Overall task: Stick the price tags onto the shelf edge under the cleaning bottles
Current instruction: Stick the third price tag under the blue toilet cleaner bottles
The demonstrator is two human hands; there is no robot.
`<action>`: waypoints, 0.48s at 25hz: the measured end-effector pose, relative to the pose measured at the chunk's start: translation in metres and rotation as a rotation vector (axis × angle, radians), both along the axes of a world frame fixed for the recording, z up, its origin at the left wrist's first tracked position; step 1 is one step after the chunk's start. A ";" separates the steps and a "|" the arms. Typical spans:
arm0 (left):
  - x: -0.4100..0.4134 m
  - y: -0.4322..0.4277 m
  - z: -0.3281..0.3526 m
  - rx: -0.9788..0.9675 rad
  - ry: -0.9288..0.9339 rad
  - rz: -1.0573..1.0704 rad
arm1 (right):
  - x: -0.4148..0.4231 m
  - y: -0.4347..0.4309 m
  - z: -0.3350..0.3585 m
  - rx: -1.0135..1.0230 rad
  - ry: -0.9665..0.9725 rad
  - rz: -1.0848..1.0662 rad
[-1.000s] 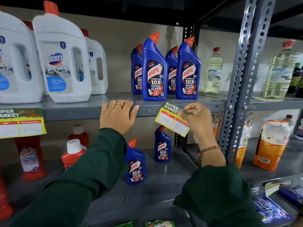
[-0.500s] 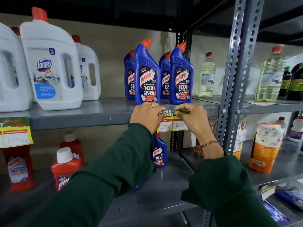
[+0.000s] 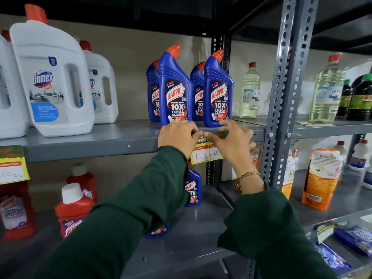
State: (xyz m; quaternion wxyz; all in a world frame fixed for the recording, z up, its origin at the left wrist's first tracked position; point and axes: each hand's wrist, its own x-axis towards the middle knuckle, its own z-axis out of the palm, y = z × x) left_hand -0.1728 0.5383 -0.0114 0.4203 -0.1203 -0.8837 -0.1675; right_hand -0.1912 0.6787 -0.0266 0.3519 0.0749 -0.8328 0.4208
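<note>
**Yellow tag going onto the shelf edge**

Yellow-and-green price tag (image 3: 203,153) is hanging against the grey shelf edge (image 3: 90,153), just under the blue Harpic bottles (image 3: 175,91); the left hand (image 3: 178,137) and right hand (image 3: 231,141) are both pressing its top strip, thumbs nearly meeting, fingers curled narrow over the edge; another tag (image 3: 12,165) is sitting at the left end, below the white Domex jugs (image 3: 52,81).
</note>
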 end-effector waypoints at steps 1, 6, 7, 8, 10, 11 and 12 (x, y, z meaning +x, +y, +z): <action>-0.001 0.001 0.001 0.010 -0.014 0.003 | -0.001 -0.001 -0.002 -0.049 0.018 -0.001; -0.001 -0.006 0.002 -0.001 -0.040 0.011 | -0.004 0.004 -0.006 -0.191 0.065 -0.023; 0.000 -0.007 0.002 0.020 -0.048 -0.008 | -0.005 0.006 -0.006 -0.188 0.066 -0.023; 0.001 -0.009 0.002 0.048 -0.057 -0.029 | -0.006 0.009 -0.006 -0.186 0.060 -0.009; 0.003 -0.013 0.003 0.098 -0.065 -0.061 | -0.009 0.012 -0.008 -0.207 0.055 0.039; 0.004 -0.016 0.004 0.110 -0.065 -0.074 | -0.010 0.013 -0.010 -0.209 0.067 0.038; 0.004 -0.019 0.005 0.113 -0.065 -0.086 | -0.010 0.013 -0.012 -0.195 0.087 0.009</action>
